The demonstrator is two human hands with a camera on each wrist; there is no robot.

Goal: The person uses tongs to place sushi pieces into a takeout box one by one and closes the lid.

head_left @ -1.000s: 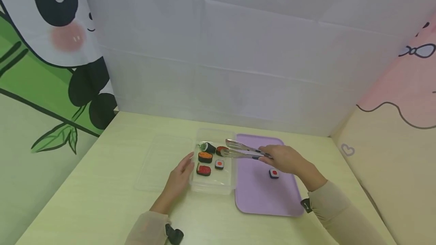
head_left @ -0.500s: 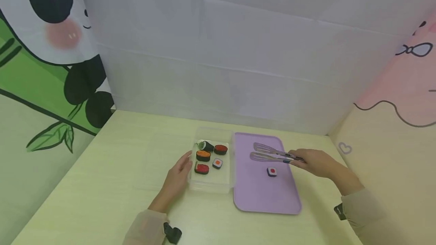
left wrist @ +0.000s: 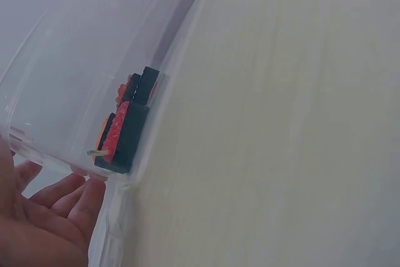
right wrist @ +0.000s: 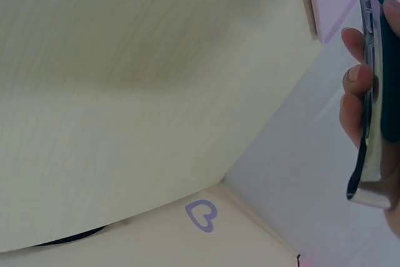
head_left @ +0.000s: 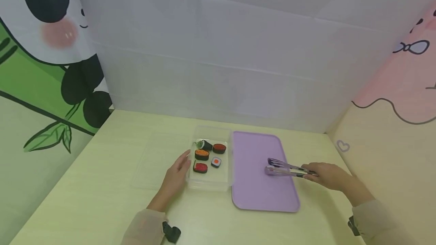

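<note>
My left hand (head_left: 175, 177) rests against the left side of a clear plastic box (head_left: 208, 185), its fingertips at the wall. Inside lie several toy sushi pieces: a green-ended hand roll (head_left: 205, 145), a red-topped piece (head_left: 219, 148), an orange-topped one (head_left: 202, 154), a red one (head_left: 200, 167) and a small white roll with an orange centre (head_left: 216, 162). My right hand (head_left: 328, 176) grips metal tongs (head_left: 289, 170) by their dark handles. The tong heads are low over the purple tray (head_left: 265, 197), overlapping the small roll there, which is nearly all hidden.
A clear lid (head_left: 153, 162) lies flat on the pale table (head_left: 102, 184), left of the box. The purple tray sits right beside the box. A grey-white cloth wall (head_left: 218, 48) stands behind the table, with printed panels at both sides.
The tongs let go of the red-topped piece in the box, then moved right and came down over the small roll on the tray. My left hand stays at the box.
</note>
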